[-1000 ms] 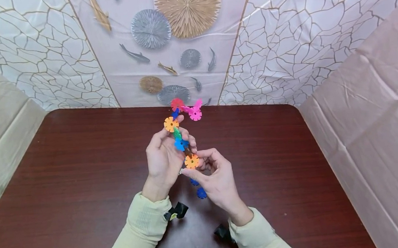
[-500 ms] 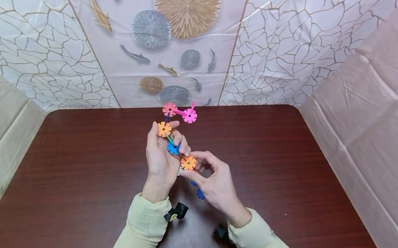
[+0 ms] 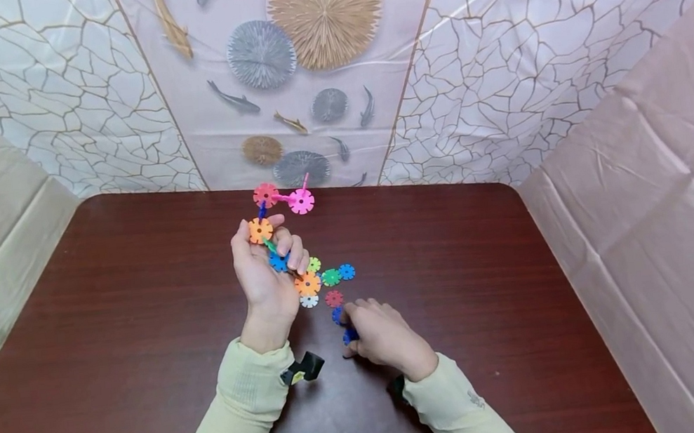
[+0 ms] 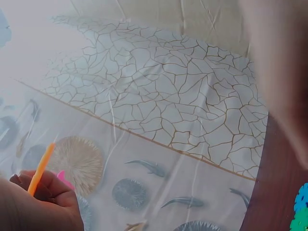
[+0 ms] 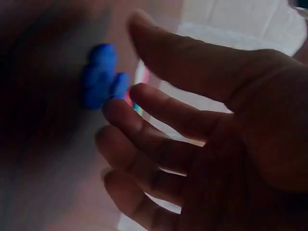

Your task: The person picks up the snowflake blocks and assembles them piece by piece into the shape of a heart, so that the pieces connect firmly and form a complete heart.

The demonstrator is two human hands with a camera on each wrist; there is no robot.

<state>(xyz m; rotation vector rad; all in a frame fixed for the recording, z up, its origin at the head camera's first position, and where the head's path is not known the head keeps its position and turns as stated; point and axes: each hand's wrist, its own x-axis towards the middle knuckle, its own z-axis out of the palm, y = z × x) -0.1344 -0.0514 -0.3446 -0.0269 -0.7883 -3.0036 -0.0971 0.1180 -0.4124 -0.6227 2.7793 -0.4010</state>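
1. Left hand (image 3: pixel 263 285): grip curled round 1 notched-disc chain (image 3: pixel 278 262). 2 orange discs in it; lower orange disc (image 3: pixel 307 278) = landmark.
2. Chain's far end, beyond landmark: 1 pinkish-red disc (image 3: pixel 265 195), 1 pink disc (image 3: pixel 302 206) face-on.
3. Table (image 3: pixel 489 300), right of landmark: 1 green disc (image 3: pixel 331 281), 1 light-blue disc (image 3: pixel 346 272).
4. Nearer, right of landmark: 1 red disc (image 3: pixel 334 299), then 2+ dark-blue discs (image 3: pixel 338 316).
5. Right hand (image 3: pixel 388 336): grip spread, at dark-blue discs; contact can't tell.

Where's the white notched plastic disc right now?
In the head view, the white disc appears just below the lower orange notched disc, left of the lower red notched disc.
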